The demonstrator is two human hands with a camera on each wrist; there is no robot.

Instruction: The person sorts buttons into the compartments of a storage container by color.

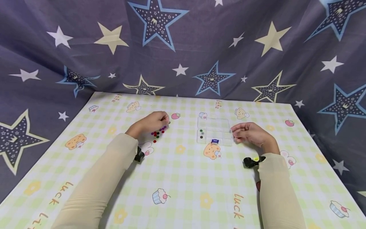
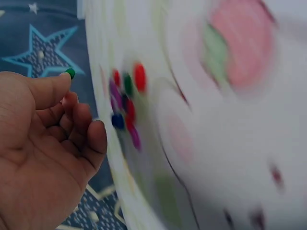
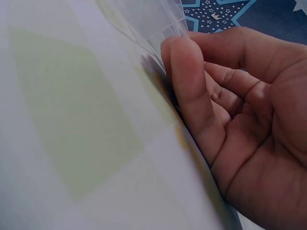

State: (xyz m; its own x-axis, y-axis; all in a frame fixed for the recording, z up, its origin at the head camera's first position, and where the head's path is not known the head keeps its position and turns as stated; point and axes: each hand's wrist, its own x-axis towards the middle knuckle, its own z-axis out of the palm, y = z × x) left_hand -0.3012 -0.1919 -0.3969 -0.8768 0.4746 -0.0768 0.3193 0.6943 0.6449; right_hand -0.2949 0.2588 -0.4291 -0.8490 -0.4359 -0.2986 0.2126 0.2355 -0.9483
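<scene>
Nearest the head camera, your left sleeve (image 1: 94, 184) and right sleeve (image 1: 281, 194) lead in to the two grips. Your left hand (image 1: 152, 123) pinches a green bead (image 2: 70, 73) at the thumb tip, apparently against a fingertip hidden behind. Just beside that grip lie loose beads (image 1: 155, 133): red, purple, green and dark. Well to its right rests the clear box (image 1: 220, 133), its right edge at your right hand (image 1: 251, 134), whose curled fingers and thumb seem to hold it. Across the box from that right grip sit a green piece (image 1: 201, 130) and a dark piece (image 1: 201, 137). Step in hand, as judged: moving one bead from the scatter. Next move would call for a rightward carry, pinch firm, box steady.
</scene>
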